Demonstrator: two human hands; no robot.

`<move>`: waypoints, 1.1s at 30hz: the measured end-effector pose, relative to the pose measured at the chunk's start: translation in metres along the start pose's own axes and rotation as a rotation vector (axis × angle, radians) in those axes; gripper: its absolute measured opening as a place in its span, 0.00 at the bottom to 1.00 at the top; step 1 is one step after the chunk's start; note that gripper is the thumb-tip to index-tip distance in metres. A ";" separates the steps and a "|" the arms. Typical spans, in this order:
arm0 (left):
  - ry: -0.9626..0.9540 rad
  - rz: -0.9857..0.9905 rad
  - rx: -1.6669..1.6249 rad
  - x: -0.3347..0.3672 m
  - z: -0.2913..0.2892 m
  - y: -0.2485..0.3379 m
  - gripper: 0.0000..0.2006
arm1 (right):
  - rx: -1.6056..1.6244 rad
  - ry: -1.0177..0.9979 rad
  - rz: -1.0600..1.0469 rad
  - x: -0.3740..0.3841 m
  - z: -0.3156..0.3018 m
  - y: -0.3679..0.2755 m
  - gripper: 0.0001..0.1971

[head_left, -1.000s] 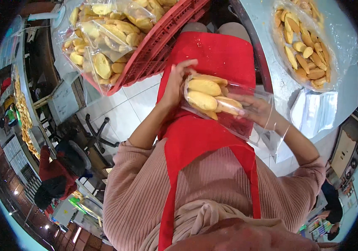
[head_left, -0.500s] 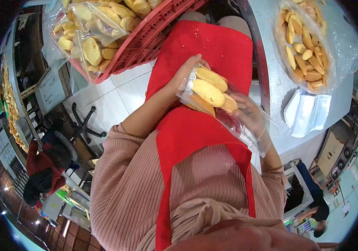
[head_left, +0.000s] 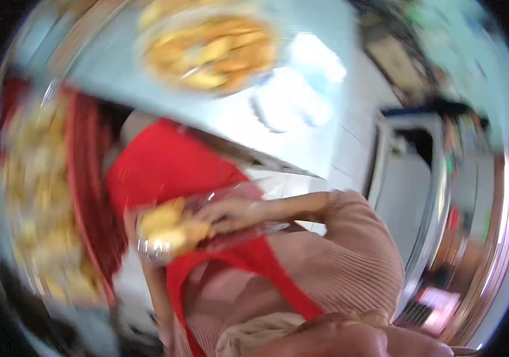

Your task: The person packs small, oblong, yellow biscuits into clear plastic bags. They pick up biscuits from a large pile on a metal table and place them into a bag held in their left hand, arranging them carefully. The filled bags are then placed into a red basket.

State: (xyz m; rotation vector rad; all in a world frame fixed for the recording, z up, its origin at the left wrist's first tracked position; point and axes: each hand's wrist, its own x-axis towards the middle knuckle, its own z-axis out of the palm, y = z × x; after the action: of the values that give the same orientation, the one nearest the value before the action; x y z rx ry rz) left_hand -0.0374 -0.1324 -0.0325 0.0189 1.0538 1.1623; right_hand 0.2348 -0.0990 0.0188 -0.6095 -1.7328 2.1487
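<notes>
A clear plastic bag (head_left: 230,238) lies across my lap, with several oval yellow bread pieces (head_left: 162,221) in its left end. My left hand (head_left: 131,226) is closed around that filled end, its fingers mostly hidden behind the bag. From the right, my right hand (head_left: 227,214) reaches into the bag's plastic, its bent fingers against the bread pieces. Motion blur smears both hands. Beneath the bag is my red apron (head_left: 165,157).
At the left stands a red crate (head_left: 85,196) full of bagged bread pieces (head_left: 43,202). Ahead, a metal table (head_left: 111,71) carries a larger clear bag of bread pieces (head_left: 218,50) and a stack of shiny flat plastic bags (head_left: 293,98). Farther right is a white-framed unit (head_left: 406,190).
My view has swung to the right, so the table now lies ahead and the crate at the left. Both hands stay on the bag of bread pieces.
</notes>
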 end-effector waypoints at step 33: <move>-0.115 0.495 0.695 -0.016 0.020 0.021 0.20 | -0.033 0.299 -0.202 -0.035 0.038 -0.024 0.19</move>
State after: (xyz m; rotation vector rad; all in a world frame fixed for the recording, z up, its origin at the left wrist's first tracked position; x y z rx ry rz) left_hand -0.0391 -0.1254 -0.0004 0.9248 1.3443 1.1528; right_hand 0.2451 -0.1429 0.0532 -0.6922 -1.5956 1.7934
